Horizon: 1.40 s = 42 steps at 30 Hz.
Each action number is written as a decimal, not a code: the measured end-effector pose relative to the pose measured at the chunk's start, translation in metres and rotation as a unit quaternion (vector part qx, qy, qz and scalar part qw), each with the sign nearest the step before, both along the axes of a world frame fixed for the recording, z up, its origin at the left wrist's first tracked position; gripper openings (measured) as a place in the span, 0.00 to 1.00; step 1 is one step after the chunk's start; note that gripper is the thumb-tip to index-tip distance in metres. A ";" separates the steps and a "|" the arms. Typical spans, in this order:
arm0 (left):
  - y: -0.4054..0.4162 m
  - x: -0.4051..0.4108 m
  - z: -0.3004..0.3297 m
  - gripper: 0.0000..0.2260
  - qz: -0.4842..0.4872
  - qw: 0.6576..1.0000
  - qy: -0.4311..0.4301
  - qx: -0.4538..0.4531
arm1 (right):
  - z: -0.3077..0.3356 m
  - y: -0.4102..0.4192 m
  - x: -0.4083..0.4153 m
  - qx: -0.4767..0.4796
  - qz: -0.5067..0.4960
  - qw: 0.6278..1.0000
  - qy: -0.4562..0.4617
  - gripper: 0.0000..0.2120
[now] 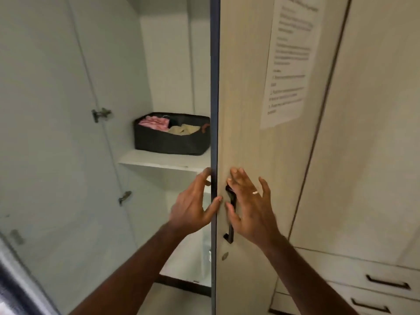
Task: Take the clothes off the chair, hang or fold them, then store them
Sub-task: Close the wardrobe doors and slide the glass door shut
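Folded clothes, a pink piece [154,123] on the left and a pale yellow piece [183,129] on the right, lie inside a dark fabric basket [169,143] that stands on a white shelf [159,160] within the open wardrobe. The basket's right end is hidden behind the edge of a light wood-grain door [245,137], which stands edge-on to the camera with its dark edge strip running from top to bottom of the view. The left hand [193,206] is at that edge just below shelf height, fingers spread and lightly curved, the thumb and a fingertip touching the strip; whether it actually grips the edge I cannot tell. The right hand [248,205], wearing a ring [255,192], lies with straight, spread fingers over the door face and partly covers the black bar handle [230,220], without curling around it. A small round lock [224,256] sits below the handle. A printed paper sheet [288,62] is stuck on the door higher up, its text too blurred to read. On the left, the other door is swung open, showing its white inner face and metal hinges [101,114]. At the lower right are drawers with dark handles [388,283].
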State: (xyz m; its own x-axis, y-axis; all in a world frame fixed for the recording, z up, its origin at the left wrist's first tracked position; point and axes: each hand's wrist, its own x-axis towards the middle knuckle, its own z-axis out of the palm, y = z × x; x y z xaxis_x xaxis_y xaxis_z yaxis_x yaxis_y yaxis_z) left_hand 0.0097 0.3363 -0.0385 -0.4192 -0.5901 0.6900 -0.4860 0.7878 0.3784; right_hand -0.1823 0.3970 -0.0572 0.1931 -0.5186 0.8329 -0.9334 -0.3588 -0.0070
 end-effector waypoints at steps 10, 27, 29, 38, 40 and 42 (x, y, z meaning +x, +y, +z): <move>-0.099 0.051 0.002 0.40 0.186 0.960 -0.207 0.009 | 0.012 -0.151 0.068 0.136 -0.115 0.982 0.058 0.45; -0.291 0.041 0.005 0.44 0.074 0.949 -0.305 0.044 | 0.026 -0.297 0.080 0.215 -0.267 0.937 0.074 0.43; -0.302 0.043 0.008 0.44 0.049 0.951 -0.301 0.046 | 0.030 -0.305 0.080 0.222 -0.271 0.934 0.064 0.43; -0.340 0.030 0.027 0.46 -0.013 0.953 -0.296 0.063 | 0.057 -0.336 0.086 0.314 -0.303 0.899 0.044 0.54; -0.348 0.027 0.024 0.47 -0.017 0.953 -0.295 0.070 | 0.060 -0.339 0.084 0.323 -0.304 0.895 0.046 0.54; -0.351 0.026 0.023 0.47 -0.021 0.951 -0.296 0.084 | 0.062 -0.338 0.081 0.333 -0.305 0.891 0.052 0.53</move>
State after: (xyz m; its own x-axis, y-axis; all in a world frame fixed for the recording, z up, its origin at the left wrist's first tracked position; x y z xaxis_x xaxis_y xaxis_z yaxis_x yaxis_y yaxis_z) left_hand 0.0354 -0.0143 -0.0160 -0.7306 -0.6453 0.2232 -0.6222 0.7638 0.1718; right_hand -0.1009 0.0595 0.0046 -0.2352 -0.9262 0.2947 -0.9614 0.2662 0.0695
